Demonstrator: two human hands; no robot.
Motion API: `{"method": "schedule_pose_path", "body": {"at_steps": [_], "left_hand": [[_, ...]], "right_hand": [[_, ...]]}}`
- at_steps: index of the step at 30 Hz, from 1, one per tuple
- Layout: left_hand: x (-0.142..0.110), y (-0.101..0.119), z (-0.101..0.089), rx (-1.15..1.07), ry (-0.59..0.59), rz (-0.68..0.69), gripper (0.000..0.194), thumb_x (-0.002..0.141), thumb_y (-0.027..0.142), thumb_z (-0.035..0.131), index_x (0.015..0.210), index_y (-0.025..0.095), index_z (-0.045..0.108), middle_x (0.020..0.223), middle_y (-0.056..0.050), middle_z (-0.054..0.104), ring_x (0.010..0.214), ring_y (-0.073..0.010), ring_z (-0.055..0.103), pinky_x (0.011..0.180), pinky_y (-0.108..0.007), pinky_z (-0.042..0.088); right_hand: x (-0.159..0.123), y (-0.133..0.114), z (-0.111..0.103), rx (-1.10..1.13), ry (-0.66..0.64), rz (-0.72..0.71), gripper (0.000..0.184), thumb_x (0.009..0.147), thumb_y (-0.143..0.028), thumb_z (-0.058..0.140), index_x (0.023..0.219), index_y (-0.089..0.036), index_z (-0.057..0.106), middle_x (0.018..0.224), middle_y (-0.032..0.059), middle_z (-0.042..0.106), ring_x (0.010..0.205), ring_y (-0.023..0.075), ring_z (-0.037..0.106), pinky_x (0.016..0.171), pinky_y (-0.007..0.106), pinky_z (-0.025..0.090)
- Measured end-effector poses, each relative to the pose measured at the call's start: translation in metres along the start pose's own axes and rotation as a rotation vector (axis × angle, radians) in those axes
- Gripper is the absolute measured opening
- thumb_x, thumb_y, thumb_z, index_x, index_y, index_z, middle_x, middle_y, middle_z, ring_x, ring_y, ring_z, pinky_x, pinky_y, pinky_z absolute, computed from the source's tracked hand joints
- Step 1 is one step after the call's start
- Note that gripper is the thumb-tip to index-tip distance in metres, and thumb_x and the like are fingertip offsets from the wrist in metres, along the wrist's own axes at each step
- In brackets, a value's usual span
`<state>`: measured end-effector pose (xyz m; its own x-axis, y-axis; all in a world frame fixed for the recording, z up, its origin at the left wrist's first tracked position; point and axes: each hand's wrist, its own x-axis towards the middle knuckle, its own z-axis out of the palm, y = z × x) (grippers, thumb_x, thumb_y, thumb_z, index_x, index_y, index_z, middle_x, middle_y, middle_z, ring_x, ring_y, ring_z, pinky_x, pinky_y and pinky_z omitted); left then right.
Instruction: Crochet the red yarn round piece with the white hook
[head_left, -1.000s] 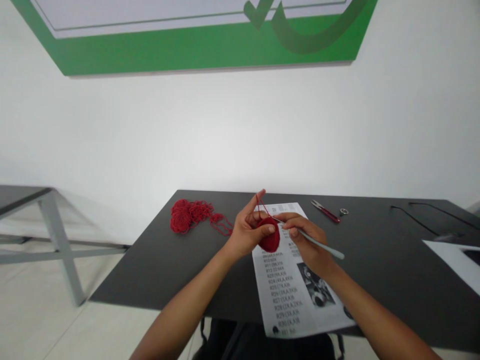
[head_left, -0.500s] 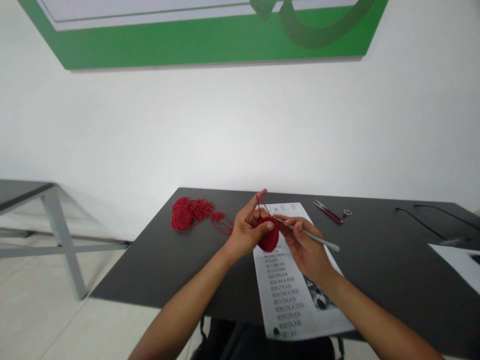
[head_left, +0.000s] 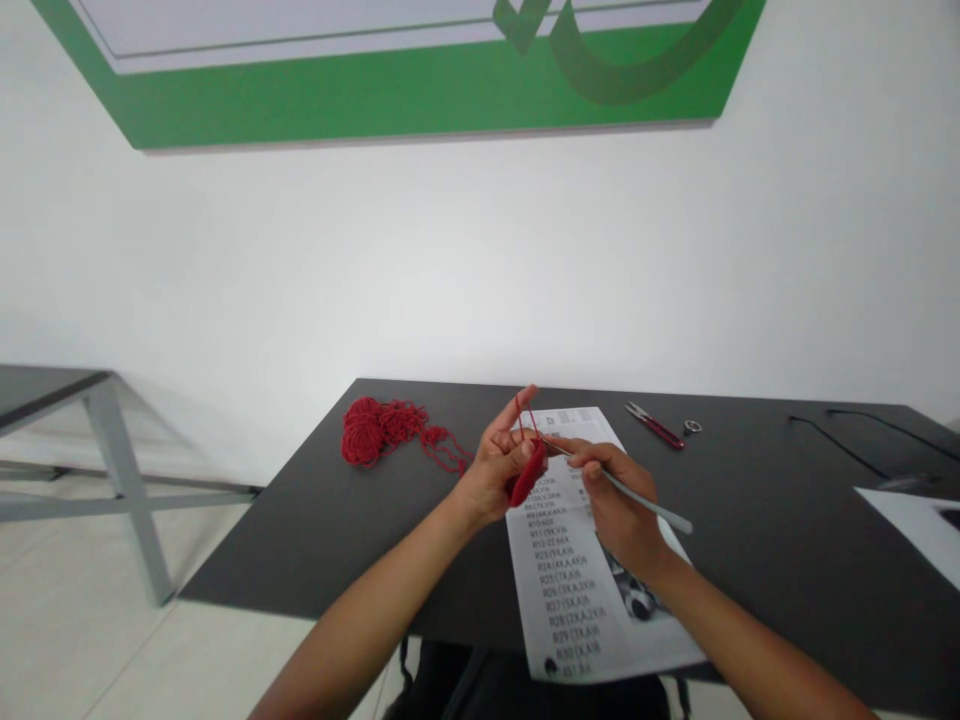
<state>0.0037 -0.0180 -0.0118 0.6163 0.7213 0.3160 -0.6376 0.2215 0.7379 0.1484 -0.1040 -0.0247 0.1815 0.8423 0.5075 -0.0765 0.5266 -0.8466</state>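
Observation:
My left hand (head_left: 495,470) pinches a small red crochet piece (head_left: 527,477), its index finger raised with red yarn looped over it. In my right hand (head_left: 619,500) is a crochet hook (head_left: 649,505) with a grey handle, held like a pencil. The hook's tip meets the top edge of the crochet piece, close to my left fingers; the exact stitch is too small to make out. A loose strand runs left from my left hand to a tangled ball of red yarn (head_left: 364,432) on the table.
Under my hands lies a printed pattern sheet (head_left: 559,600) on the dark table (head_left: 300,540). Red-handled thread snips (head_left: 656,427) and a small metal ring (head_left: 691,427) lie beyond my right hand. Glasses (head_left: 892,480) and another paper (head_left: 911,520) are at the right.
The crochet piece has turned from facing me to a more edge-on tilt. My right hand and the hook have shifted slightly right and down.

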Motion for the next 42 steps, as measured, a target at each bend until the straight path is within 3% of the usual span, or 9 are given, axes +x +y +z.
{"method": "schedule_pose_path", "body": {"at_steps": [6,12,16,20,26,37,42], "left_hand": [[0.004,0.008,-0.007,0.258,-0.042,0.109,0.082,0.077,0.028,0.086,0.149,0.02,0.048,0.068,0.004,0.062,0.055,-0.0074,0.052,0.055,-0.019,0.041],[0.008,0.01,-0.009,0.416,-0.061,0.236,0.072,0.078,0.024,0.084,0.144,0.02,0.056,0.07,0.004,0.059,0.06,-0.0077,0.051,0.058,-0.019,0.041],[0.005,0.011,-0.005,0.284,0.022,0.132,0.073,0.077,0.028,0.085,0.143,0.018,0.056,0.068,0.004,0.06,0.058,-0.0078,0.053,0.057,-0.019,0.041],[0.003,0.01,-0.001,0.086,0.042,0.018,0.08,0.076,0.032,0.087,0.146,0.019,0.051,0.068,0.003,0.065,0.056,-0.0082,0.057,0.056,-0.018,0.044],[0.001,0.006,-0.001,-0.122,0.06,-0.14,0.084,0.074,0.028,0.088,0.147,0.022,0.048,0.063,0.006,0.064,0.052,-0.0061,0.054,0.055,-0.015,0.043],[-0.001,0.005,0.005,-0.202,0.018,-0.207,0.067,0.076,0.026,0.085,0.137,0.025,0.057,0.057,0.006,0.057,0.045,-0.0064,0.044,0.042,-0.014,0.031],[0.0,0.003,0.005,-0.164,0.073,-0.175,0.068,0.074,0.025,0.086,0.136,0.024,0.058,0.057,0.006,0.059,0.045,-0.0069,0.047,0.043,-0.015,0.035]], "right_hand": [[0.007,-0.003,0.012,0.477,0.074,0.262,0.022,0.092,-0.047,0.07,0.086,-0.026,0.071,0.116,0.0019,0.078,0.113,0.0248,0.072,0.108,0.049,0.053],[0.012,-0.001,0.015,0.587,0.07,0.313,0.021,0.089,-0.049,0.073,0.085,-0.028,0.072,0.113,-0.0003,0.079,0.106,0.0212,0.075,0.105,0.045,0.056],[0.01,0.004,0.014,0.426,0.032,0.179,0.019,0.092,-0.047,0.069,0.092,-0.028,0.072,0.122,0.0008,0.076,0.112,0.0235,0.073,0.105,0.049,0.056],[0.005,0.005,0.009,0.116,0.013,0.062,0.021,0.096,-0.047,0.063,0.099,-0.027,0.069,0.128,0.0046,0.073,0.119,0.0259,0.07,0.108,0.051,0.054],[-0.001,-0.004,0.004,-0.296,-0.027,-0.135,0.009,0.098,-0.035,0.062,0.099,-0.031,0.071,0.126,-0.0006,0.074,0.119,0.0203,0.069,0.106,0.04,0.055],[-0.002,-0.008,0.004,-0.346,-0.057,-0.201,0.014,0.1,-0.036,0.059,0.103,-0.032,0.071,0.128,-0.0013,0.073,0.123,0.0218,0.068,0.108,0.043,0.057],[0.005,0.002,-0.003,-0.597,-0.125,-0.398,0.014,0.097,-0.025,0.06,0.1,-0.033,0.072,0.128,-0.0027,0.073,0.122,0.0219,0.069,0.106,0.046,0.058]]}}
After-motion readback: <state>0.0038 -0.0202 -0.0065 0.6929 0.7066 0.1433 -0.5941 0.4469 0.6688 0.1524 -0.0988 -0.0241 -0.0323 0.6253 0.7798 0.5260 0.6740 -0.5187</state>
